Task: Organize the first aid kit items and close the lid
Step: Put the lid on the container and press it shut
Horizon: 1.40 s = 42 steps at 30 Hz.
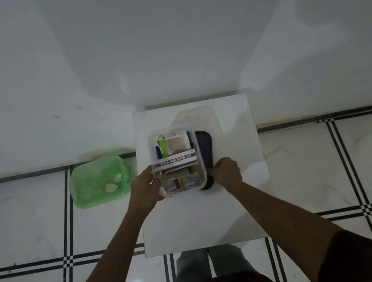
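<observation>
left hand (148, 186): on the near-left corner of the clear box, fingers curled around its left wall, thumb side toward the rim. Gripping the box.
right hand (225, 169): closed into a loose fist at the near end of the dark lid, just right of the box. Fingers pinch the lid's edge; how firm the hold is, can't tell.
clear box (199, 163): transparent plastic container, open top, sitting on the white table, roughly centre, long side running away from the person.
dark lid (205, 147): dark navy, rounded corners, lying beside the box on its right, touching or slightly under the box wall. Not on the box.
ointment carton (176, 161): white and brown, printed "povidone-iodine ointment USP", lying across the middle of the box, on top.
cotton swabs (177, 142): pack of wooden-stick swabs in the far half of the box, green-edged packet just left of it.
small packets (180, 182): flat sachets with red and yellow print at the near end, under the carton's edge.
white table (205, 217): small square top, against the white wall.
green basket (99, 181): translucent, on the tiled floor left of the table, bits of white paper inside.
person: standing at the table's near edge, both forearms reaching in, dark shirt, legs visible below.
</observation>
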Available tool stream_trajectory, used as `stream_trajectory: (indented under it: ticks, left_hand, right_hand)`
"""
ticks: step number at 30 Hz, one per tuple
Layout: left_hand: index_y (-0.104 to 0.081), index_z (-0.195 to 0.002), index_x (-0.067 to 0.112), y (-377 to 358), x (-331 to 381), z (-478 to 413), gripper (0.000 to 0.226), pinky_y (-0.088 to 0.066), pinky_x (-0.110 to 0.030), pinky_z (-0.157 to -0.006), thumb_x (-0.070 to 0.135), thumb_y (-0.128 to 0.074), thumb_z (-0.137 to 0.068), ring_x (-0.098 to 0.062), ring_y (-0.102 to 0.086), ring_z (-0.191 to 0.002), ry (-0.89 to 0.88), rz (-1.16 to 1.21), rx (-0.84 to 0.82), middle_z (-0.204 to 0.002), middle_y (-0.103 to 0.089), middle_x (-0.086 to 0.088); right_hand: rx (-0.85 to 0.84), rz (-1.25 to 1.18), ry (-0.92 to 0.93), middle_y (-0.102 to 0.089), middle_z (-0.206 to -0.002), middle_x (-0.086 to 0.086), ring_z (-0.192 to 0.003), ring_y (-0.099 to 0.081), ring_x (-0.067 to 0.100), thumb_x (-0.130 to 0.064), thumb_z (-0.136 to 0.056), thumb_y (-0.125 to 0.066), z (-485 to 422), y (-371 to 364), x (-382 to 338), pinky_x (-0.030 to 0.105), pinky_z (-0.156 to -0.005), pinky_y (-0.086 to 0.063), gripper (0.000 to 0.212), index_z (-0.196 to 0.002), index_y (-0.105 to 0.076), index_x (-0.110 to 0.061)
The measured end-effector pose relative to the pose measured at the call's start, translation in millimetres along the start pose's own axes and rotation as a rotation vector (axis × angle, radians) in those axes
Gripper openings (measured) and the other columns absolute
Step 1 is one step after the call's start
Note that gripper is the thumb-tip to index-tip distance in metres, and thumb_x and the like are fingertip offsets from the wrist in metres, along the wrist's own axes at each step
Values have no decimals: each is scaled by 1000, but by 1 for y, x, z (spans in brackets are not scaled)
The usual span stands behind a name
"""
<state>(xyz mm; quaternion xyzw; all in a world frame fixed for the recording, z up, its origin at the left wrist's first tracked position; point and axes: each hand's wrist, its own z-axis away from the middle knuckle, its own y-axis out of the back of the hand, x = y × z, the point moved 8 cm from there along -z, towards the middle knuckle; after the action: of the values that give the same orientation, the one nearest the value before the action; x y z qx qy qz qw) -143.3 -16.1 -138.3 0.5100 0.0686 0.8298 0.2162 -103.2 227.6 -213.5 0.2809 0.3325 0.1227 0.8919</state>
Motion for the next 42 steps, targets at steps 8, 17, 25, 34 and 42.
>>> stream_trajectory:
  ticks: [8, 17, 25, 34, 42]
  left_hand:
    - [-58, -124, 20, 31, -17, 5, 32, -61, -46, -61, 6, -47, -97, -25, -68, -84, 6, -32, 34, -102, -68, -10]
    - [-61, -118, 26, -2, -4, -9, 28, -60, -51, -59, 12, -48, -97, -30, -71, -84, -50, 1, -6, -103, -72, -13]
    - [-57, -115, 33, -33, 12, -15, 23, -61, -46, -60, 21, -51, -96, -30, -70, -85, -84, -19, -85, -105, -71, -13]
    - [-69, -111, 17, -3, 13, -16, 23, -54, -32, -74, 22, -60, -90, -17, -64, -80, -120, -143, 245, -97, -72, -7]
    - [-75, -82, 19, -10, 15, -4, 10, -55, -35, -67, 28, -71, -82, -18, -64, -62, -84, -181, 203, -68, -69, 1]
  right_hand:
    - [-100, -239, -52, -65, -78, 25, -75, -66, 35, -18, -85, -68, -11, -3, 8, 46, -76, -59, 28, -65, -57, -2]
    - [6, -361, 141, -67, -86, 10, -79, -64, 21, -9, -80, -68, 34, 85, -41, 30, -70, -54, 33, -113, -62, -10]
    - [178, -142, 526, -63, -70, -6, -45, -55, -4, -11, -84, -63, 87, 76, -106, 5, -42, -42, 26, -109, -57, -7]
    - [201, 145, 803, -72, -85, 11, -79, -66, 25, -26, -87, -59, 108, -7, -116, 41, -85, -55, 28, -107, -62, -6]
    - [451, -4, 463, -64, -102, 13, -96, -60, 23, -12, -88, -62, 87, 57, -76, 22, -77, -50, 20, -108, -62, -4]
